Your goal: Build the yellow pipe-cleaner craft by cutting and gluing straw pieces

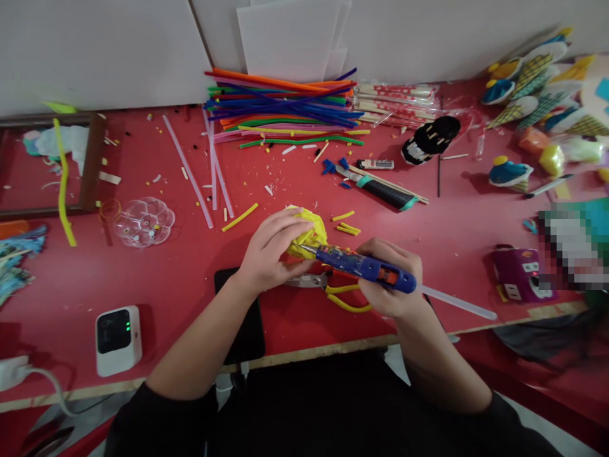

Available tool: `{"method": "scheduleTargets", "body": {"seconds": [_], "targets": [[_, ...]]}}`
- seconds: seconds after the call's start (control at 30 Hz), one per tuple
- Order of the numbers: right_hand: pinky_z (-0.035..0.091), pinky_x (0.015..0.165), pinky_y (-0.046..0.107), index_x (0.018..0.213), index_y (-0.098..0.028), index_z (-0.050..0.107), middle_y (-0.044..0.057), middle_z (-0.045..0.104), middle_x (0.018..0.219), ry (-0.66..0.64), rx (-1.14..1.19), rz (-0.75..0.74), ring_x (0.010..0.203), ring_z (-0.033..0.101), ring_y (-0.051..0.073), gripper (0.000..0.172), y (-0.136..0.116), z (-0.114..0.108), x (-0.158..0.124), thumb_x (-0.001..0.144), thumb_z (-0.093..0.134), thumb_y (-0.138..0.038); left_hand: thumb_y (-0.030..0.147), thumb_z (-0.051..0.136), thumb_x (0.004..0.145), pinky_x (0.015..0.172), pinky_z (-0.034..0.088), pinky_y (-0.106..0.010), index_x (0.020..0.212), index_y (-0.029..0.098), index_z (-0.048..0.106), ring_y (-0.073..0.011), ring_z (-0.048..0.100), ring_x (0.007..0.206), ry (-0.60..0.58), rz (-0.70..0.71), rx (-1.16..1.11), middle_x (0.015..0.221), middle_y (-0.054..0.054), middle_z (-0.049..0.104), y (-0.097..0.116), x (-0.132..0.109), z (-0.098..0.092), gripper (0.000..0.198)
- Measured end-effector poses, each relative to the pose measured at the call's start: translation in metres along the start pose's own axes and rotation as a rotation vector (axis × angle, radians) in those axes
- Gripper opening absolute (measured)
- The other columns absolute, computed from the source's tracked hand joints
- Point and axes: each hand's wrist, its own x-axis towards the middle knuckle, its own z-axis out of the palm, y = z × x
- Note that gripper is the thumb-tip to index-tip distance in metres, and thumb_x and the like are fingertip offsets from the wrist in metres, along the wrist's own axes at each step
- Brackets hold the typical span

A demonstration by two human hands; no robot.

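Note:
My left hand (273, 247) is closed round the side of a round yellow craft piece (314, 223), just above the red table. In my right hand (392, 273) is a blue hot glue gun (349, 260), its metal tip touching or very near the yellow piece. A clear glue stick (459, 301) juts from the gun's back end. Under my hands lie yellow-handled scissors or pliers (347, 298), partly hidden. Short yellow pieces (347, 227) lie just beyond the gun, and a longer yellow strip (240, 217) is left of the craft piece.
Colourful pipe cleaners (285, 105) are heaped at the back. A black-handled cutting tool (385, 192) lies right of centre, near a black-and-white figure (431, 139). A dark phone (245, 324) and a white device (118, 339) lie near the front edge; a wooden frame (90, 165) is at left.

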Motion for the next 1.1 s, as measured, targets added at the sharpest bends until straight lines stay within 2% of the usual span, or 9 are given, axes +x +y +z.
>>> {"method": "scheduleTargets", "body": {"seconds": [0.23,0.57,0.67,0.9,1.1], "targets": [[0.048,0.052,0.028,0.084,-0.024,0.059,-0.001,0.062,0.069,0.012,-0.010,0.002,0.057,0.058,0.014,0.008,-0.002,0.000,0.001,0.078,0.056,-0.027,0.038,0.078,0.095,0.109,0.062,-0.050,0.139,0.021,0.059,-0.0318,0.070,0.131,0.005,0.005,-0.007,0.126,-0.014,0.073,0.001,0.002,0.000,0.051],[0.054,0.058,0.031,0.093,-0.025,0.064,0.001,0.070,0.077,-0.018,-0.037,0.014,0.062,0.065,0.016,0.016,-0.001,-0.003,-0.001,0.077,0.059,-0.026,0.036,0.080,0.093,0.112,0.061,-0.051,0.139,0.022,0.060,-0.0319,0.070,0.132,0.002,-0.002,-0.016,0.127,-0.013,0.074,0.002,0.003,-0.001,0.052],[0.055,0.058,0.031,0.093,-0.024,0.064,0.001,0.071,0.077,0.012,-0.021,0.025,0.062,0.065,0.016,0.015,0.001,-0.008,-0.003,0.079,0.060,-0.027,0.037,0.082,0.091,0.110,0.062,-0.050,0.138,0.023,0.060,-0.0314,0.071,0.131,0.017,-0.015,0.005,0.127,-0.013,0.074,0.001,0.002,0.000,0.053],[0.047,0.050,0.028,0.086,-0.024,0.065,-0.002,0.066,0.069,0.099,-0.005,0.125,0.053,0.057,0.014,0.013,0.012,-0.020,-0.012,0.074,0.059,-0.022,0.038,0.080,0.091,0.107,0.064,-0.048,0.137,0.024,0.061,-0.0304,0.073,0.126,0.038,-0.036,0.034,0.127,-0.011,0.074,-0.002,0.001,0.001,0.052],[0.048,0.050,0.030,0.084,-0.024,0.065,-0.001,0.066,0.068,0.068,-0.005,0.126,0.053,0.058,0.015,0.011,0.013,-0.020,-0.011,0.075,0.059,-0.024,0.041,0.080,0.091,0.105,0.064,-0.049,0.139,0.025,0.060,-0.0317,0.073,0.125,0.037,-0.031,0.044,0.127,-0.011,0.074,-0.003,0.001,0.001,0.054]]}}
